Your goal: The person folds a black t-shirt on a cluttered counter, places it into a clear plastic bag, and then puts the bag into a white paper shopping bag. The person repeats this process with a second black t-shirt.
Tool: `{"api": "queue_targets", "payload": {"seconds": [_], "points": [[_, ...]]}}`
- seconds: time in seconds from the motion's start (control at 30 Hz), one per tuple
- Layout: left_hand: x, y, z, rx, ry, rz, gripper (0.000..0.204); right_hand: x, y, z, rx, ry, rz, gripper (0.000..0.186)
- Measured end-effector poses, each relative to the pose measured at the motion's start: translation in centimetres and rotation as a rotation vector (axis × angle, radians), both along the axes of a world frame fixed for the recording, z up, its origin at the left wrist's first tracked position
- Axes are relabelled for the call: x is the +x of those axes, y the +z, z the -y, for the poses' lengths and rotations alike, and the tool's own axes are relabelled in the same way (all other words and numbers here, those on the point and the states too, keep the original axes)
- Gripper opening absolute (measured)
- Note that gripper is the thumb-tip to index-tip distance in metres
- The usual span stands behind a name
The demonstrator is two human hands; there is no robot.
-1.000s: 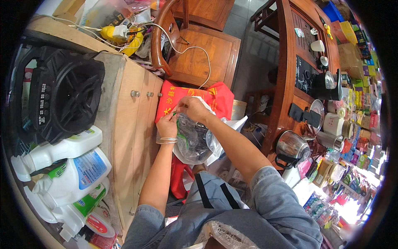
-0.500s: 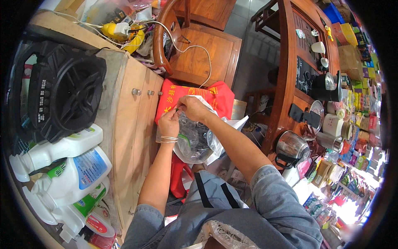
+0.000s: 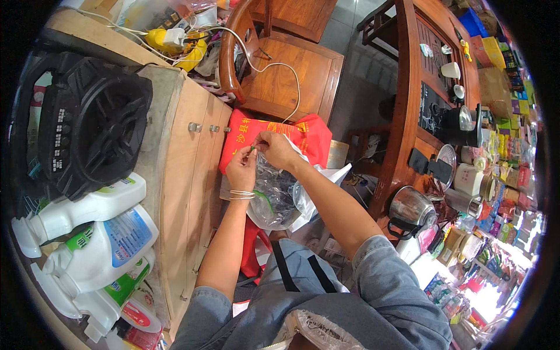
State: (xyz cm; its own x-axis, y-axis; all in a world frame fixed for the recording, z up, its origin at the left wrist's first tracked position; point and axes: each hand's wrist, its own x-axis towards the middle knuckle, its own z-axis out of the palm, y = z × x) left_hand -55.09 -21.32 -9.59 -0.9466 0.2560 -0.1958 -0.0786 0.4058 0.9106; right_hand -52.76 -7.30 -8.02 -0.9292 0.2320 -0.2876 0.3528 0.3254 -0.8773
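My left hand [image 3: 242,167] and my right hand [image 3: 276,153] meet at the fingertips, both closed in a pinch. Between them is a small dark green thing, too small to make out. Just below the hands sits a clear plastic bag [image 3: 277,213] with dark contents and a green strip showing through. White plastic [image 3: 333,173] surrounds it and spreads out to the right. Behind the hands lies a red bag [image 3: 315,139] with yellow lettering. A pale band circles my left wrist.
Wooden drawers [image 3: 195,151] stand at left, with a black speaker-like box [image 3: 99,125] and white spray bottles [image 3: 105,245] beside them. Ahead is a wooden chair [image 3: 291,76] crossed by a cable. At right, a wooden tea table [image 3: 411,87] carries a glass kettle [image 3: 411,207] and cups.
My hands stay pinched together, with only slight shifts of the fingers. The whole view has moved slightly; the bags remain in place.
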Motion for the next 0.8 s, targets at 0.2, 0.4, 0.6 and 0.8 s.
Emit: {"api": "queue_targets", "payload": {"seconds": [0.2, 0.4, 0.6, 0.8], "points": [[-0.5, -1.2, 0.2, -0.103, -0.073, -0.135, 0.011, 0.0, -0.7, 0.0, 0.004, -0.028, -0.011, 0.011], [0.0, -0.4, 0.1, -0.118, -0.064, -0.065, 0.011, 0.3, -0.7, 0.6, -0.025, -0.089, -0.007, 0.011], [0.3, -1.0, 0.7, -0.119, -0.076, -0.109, 0.009, 0.6, -0.4, 1.2, -0.002, -0.162, -0.028, 0.010], [1.0, -1.1, 1.4, -0.157, -0.110, -0.124, 0.008, 0.5, -0.5, 1.0, 0.030, -0.214, -0.085, 0.008]]}}
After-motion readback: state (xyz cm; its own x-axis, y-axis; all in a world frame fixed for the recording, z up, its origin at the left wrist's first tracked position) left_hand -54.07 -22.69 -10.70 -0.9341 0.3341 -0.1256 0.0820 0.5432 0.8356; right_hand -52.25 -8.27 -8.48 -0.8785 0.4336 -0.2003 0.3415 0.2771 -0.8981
